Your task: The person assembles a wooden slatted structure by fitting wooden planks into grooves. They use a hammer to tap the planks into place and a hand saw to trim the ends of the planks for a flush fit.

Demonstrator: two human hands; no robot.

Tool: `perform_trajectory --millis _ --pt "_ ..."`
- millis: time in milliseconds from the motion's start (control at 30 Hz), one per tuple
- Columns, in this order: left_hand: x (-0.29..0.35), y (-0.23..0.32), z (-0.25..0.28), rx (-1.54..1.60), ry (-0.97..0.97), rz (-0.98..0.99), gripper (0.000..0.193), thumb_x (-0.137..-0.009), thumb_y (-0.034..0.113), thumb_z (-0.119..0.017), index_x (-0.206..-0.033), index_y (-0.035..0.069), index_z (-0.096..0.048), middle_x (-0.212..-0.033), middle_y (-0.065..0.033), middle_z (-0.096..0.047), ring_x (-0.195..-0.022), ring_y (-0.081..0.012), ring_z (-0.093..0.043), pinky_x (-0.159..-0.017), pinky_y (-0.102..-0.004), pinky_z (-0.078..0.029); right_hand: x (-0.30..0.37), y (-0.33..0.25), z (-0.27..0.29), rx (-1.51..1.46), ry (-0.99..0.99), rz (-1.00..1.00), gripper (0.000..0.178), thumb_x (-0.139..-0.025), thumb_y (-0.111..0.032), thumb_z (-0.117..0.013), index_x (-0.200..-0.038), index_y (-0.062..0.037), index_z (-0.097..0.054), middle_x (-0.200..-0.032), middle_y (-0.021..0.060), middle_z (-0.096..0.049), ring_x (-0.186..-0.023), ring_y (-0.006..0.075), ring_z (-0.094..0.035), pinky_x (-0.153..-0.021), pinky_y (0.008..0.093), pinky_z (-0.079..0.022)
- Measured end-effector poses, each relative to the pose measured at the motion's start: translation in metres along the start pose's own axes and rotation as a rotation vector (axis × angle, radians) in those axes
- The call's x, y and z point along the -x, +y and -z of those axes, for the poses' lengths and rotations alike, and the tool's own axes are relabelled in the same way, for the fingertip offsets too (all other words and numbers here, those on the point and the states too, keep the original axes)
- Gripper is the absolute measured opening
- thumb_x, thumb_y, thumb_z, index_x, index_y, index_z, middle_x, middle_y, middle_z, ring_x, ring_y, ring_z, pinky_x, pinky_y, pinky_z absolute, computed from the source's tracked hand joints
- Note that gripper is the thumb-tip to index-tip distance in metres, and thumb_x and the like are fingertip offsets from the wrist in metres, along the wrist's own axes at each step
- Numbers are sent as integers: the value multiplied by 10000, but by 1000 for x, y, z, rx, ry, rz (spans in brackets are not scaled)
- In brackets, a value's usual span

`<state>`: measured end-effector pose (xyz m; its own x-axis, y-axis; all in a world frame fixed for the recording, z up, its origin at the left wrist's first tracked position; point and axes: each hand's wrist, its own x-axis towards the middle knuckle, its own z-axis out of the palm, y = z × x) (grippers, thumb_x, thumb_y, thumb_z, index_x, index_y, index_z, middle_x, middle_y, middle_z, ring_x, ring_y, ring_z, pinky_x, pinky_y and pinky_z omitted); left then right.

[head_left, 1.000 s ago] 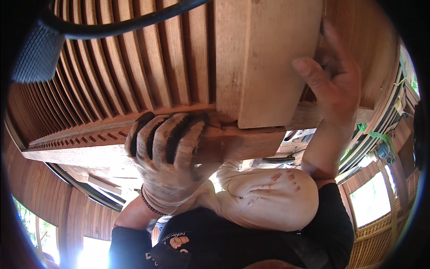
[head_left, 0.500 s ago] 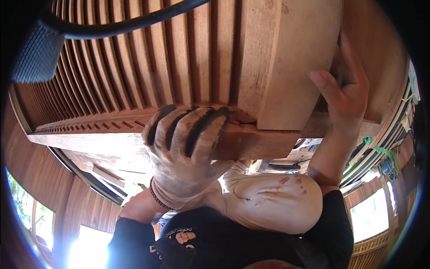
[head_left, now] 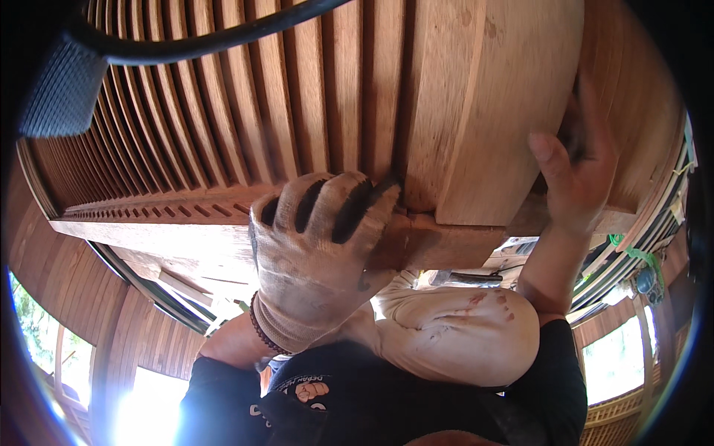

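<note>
Left hand (head_left: 316,234) (gloved) clasps slotted rail (head_left: 160,214); right hand (head_left: 579,175), thumb parted from fingers, pale board (head_left: 513,111) at its left, grip unclear.

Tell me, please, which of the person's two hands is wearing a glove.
The left hand, curled over the rail of the slatted panel: it wears a pale glove, while the right hand, at the wide board's edge, is bare.

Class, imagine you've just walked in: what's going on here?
A person's gloved left hand is curled over the lower rail of a frame with wooden slats. The bare right hand is at the right edge of a wide board; whether it grips is unclear.
</note>
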<state>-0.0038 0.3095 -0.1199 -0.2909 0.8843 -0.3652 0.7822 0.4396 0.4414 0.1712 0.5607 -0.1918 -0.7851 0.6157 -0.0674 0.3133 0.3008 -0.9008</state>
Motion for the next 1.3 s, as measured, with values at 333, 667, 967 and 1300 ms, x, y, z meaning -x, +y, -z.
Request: perform_trajectory --millis 333,667,967,1300 --pt "-3 -3 2 32 -15 -96 538 -748 267 -710 -1281 190 -696 -1282 1 -607 -1147 -261 -552 -934 -450 -385 -6 -21 -17 -135 7 42 710 -870 -31 -796 -1448 164 -432 -1340 272 -626 -1181 271 -648 -1011 364 -508" --pt "5 -3 -10 -1 57 -105 805 -533 432 -870 -1259 163 -651 -1250 -57 -597 -1203 -300 -535 -1068 -562 -382 3 -34 -22 170 111 -30 699 -838 -269 -841 -1370 90 -564 -1162 219 -698 -1024 237 -692 -893 352 -551" --pt "18 6 -27 -95 324 -121 939 -560 447 -877 -1378 123 -548 -1289 -108 -560 -1221 -331 -510 -1119 -580 -330 96 -57 -46 337 -53 407 906 -748 -302 -880 -1523 -119 -449 -1619 210 -243 -1457 519 -265 -1074 512 -472" --pt "16 3 -26 -81 245 -163 931 -586 480 -880 -1403 155 -573 -1227 -110 -622 -1195 -304 -557 -1057 -505 -386 101 -55 -52 481 -117 374 913 -605 -119 -869 -1458 -160 -548 -1637 176 -261 -1491 562 -186 -1118 579 -443"
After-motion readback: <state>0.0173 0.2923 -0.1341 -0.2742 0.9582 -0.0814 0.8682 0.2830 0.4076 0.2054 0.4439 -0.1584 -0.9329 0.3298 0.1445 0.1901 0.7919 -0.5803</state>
